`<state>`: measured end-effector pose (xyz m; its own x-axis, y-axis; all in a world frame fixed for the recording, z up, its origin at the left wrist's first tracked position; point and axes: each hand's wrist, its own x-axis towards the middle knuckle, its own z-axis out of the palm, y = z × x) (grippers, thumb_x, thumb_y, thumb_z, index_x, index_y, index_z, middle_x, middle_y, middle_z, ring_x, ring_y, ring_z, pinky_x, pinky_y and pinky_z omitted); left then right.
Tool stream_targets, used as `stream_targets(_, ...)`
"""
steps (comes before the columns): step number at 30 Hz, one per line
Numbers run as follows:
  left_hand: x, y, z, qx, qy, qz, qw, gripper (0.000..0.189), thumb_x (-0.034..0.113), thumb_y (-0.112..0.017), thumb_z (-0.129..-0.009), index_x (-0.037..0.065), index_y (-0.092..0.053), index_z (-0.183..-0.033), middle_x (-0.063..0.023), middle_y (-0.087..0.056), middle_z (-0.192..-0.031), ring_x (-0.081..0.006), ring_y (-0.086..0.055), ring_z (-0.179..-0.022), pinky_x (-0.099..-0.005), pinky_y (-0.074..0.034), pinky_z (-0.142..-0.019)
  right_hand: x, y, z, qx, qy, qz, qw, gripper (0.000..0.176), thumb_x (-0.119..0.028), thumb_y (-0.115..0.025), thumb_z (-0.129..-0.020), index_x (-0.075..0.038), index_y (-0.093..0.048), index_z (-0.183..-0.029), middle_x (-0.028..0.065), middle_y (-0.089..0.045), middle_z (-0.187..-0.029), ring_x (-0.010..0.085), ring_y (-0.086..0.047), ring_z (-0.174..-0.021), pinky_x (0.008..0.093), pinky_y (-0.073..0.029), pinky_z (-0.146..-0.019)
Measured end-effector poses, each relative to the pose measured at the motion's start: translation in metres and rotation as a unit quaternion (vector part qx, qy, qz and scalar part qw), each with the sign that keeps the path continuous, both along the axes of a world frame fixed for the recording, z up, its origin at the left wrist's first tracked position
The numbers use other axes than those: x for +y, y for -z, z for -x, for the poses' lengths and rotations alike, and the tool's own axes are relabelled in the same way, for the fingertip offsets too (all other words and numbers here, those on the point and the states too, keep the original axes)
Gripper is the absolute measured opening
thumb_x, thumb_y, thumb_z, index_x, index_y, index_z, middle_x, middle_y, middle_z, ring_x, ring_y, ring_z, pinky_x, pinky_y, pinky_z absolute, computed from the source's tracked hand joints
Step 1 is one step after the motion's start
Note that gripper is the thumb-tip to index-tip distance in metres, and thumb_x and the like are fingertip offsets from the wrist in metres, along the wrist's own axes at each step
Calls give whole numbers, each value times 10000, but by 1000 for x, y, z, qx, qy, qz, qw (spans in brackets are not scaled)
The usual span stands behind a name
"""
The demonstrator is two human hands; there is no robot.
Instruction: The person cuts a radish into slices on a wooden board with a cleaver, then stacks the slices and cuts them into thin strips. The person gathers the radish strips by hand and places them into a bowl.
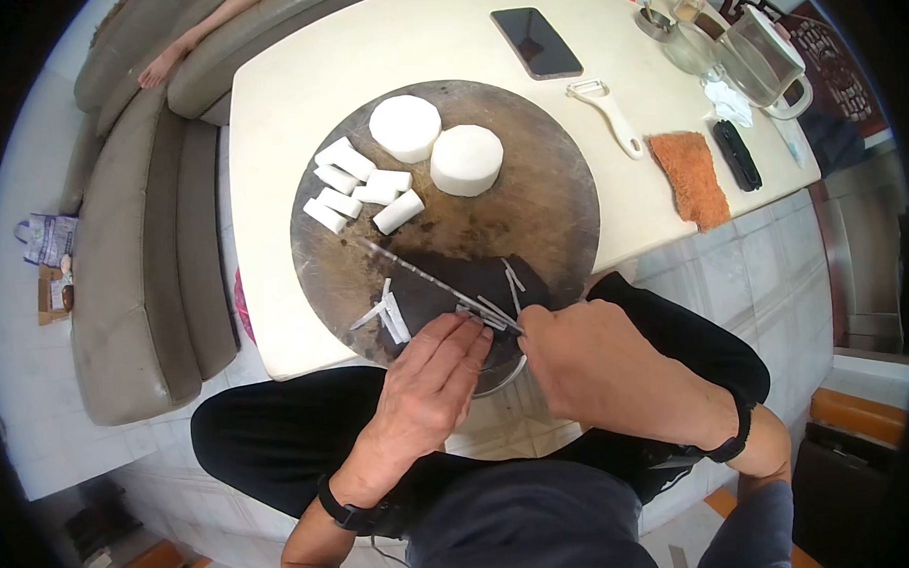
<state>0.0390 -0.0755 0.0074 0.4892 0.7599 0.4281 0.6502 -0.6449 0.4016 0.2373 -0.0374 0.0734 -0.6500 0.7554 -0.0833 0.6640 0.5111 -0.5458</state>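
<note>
My right hand point(587, 354) is closed round the handle of a knife point(414, 269), whose blade shows nearly edge-on and slants up and left over the round wooden chopping board point(536, 181). Beside the blade, the bent, close-set fingers of my left hand point(428, 385) press on thin white radish strips point(476, 315). More cut strips point(394, 316) lie to the left, and a few slivers point(514, 277) to the right, all within a dark shadow. Farther up the board stand two thick round radish chunks point(405, 128), with several short radish blocks point(339, 183) grouped beside them.
On the cream table point(278, 110) lie a phone point(536, 43), a white peeler point(609, 116), an orange cloth point(690, 181) and a black case point(737, 155). A glass jug point(757, 58) stands at the far right. Another person's foot point(157, 70) rests on the grey sofa point(138, 255).
</note>
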Motion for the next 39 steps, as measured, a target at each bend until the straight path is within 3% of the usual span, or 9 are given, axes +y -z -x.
stream_targets(4,1,0,3,-17,13,-4,1000,420,-55,-670,-620,-54,-658,-1040,-165,-627,-1060,-342,-604,-1035,-422,-509,-892,-1,2,-1,11,49,-13,999,92,-41,-594,-762,14,-523,-783,191,-564,-564,359,-610,-542,423,-471,-513)
stream_targets(8,3,-10,16,-33,-6,-3,999,414,-13,-718,-656,-56,-648,-1062,-172,-607,-1106,-346,-585,-1053,-434,-506,-884,-6,-11,-8,30,71,23,997,127,-78,-545,-871,9,-505,-787,200,-551,-566,388,-586,-549,450,-447,-517)
stream_targets(11,4,-23,32,-17,-142,24,989,449,8,-774,-682,11,-654,-1115,-173,-595,-1196,-360,-584,-1076,-418,-489,-897,-9,-19,-8,30,64,79,994,164,-104,-524,-907,14,-498,-796,215,-545,-575,405,-577,-566,458,-441,-531)
stream_targets(14,5,-31,40,21,-193,39,980,443,-3,-759,-703,10,-644,-1131,-175,-599,-1188,-351,-591,-1064,-401,-487,-902,-11,-15,-6,42,44,125,990,175,-116,-523,-912,20,-498,-806,228,-541,-586,415,-572,-583,455,-442,-546)
stream_targets(16,4,-26,44,-57,-226,94,968,359,-17,-719,-728,-7,-657,-1081,-167,-632,-1092,-342,-593,-1019,-409,-470,-890,-10,-11,-6,55,36,146,987,175,-116,-525,-911,23,-499,-808,233,-538,-590,418,-569,-589,452,-443,-551)
stream_targets(25,11,-21,45,15,-209,0,978,256,-113,-646,-761,1,-659,-990,-135,-649,-881,-306,-613,-837,-376,-471,-756,-1,-12,-13,27,104,161,981,173,-112,-543,-897,33,-519,-808,221,-541,-600,416,-558,-591,449,-437,-596)
stream_targets(28,11,-17,47,25,-212,8,977,383,-122,-626,-691,25,-643,-1044,-109,-635,-902,-286,-601,-852,-375,-456,-759,-1,-10,-15,40,111,162,980,168,-105,-547,-894,33,-521,-802,217,-538,-593,412,-557,-588,441,-431,-601)
stream_targets(35,11,-25,40,12,-187,-26,982,388,-103,-613,-676,16,-628,-1045,-112,-619,-937,-286,-596,-862,-378,-451,-755,-5,-7,-16,47,125,147,980,174,-121,-533,-907,23,-519,-810,212,-544,-597,412,-569,-602,460,-425,-587)
stream_targets(39,16,-23,12,24,-84,-87,992,406,-44,-639,-630,0,-630,-1033,-122,-616,-940,-291,-601,-864,-384,-462,-732,-7,-4,-15,46,111,113,986,165,-124,-531,-909,16,-516,-824,211,-555,-599,407,-579,-599,463,-441,-572)
